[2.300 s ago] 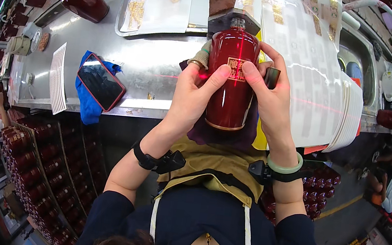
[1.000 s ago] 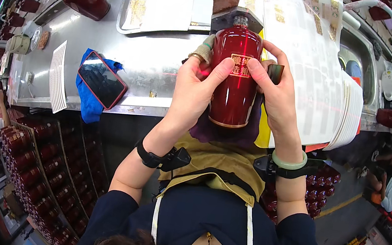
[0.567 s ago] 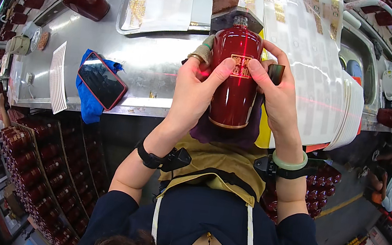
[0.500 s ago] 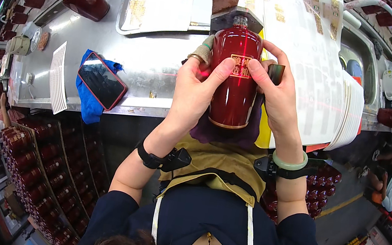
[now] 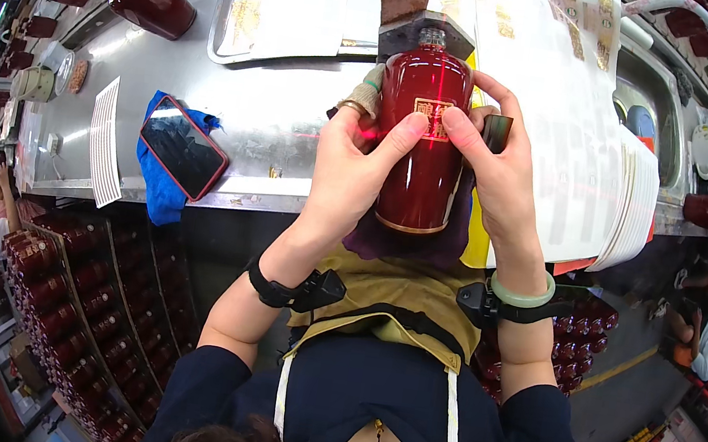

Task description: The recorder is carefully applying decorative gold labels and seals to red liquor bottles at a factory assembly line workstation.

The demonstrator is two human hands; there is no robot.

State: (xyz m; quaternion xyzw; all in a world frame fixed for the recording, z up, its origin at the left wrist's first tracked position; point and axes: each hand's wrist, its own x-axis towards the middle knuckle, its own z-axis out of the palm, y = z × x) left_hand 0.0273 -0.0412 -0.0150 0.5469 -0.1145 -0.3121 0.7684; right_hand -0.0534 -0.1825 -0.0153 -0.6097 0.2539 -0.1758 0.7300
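A glossy dark-red bottle (image 5: 418,176) lies on its back between my hands, its clear threaded neck pointing away against a dark metal block (image 5: 403,35). On its front is a gold square label (image 5: 432,117) with red light lines across it. My left hand (image 5: 354,154) grips the left side, thumb at the label's left edge; beige cloth covers one or more of its fingers. From the right, my right hand (image 5: 500,164) holds the bottle, thumb on the label's right part. A dark green-brown piece (image 5: 497,133) sits at its fingers. Purple cloth (image 5: 387,243) lies under the bottle's base.
A metal tray (image 5: 227,30) with gold label sheets stands at the back. To the left are a phone (image 5: 184,150) on blue cloth, a striped strip (image 5: 105,139) and another red bottle (image 5: 155,2). White label sheets (image 5: 559,159) cover the right side, beside a sink (image 5: 655,109).
My thumbs have shifted slightly over the label, the right one moving a little left. The bottle has hardly moved.
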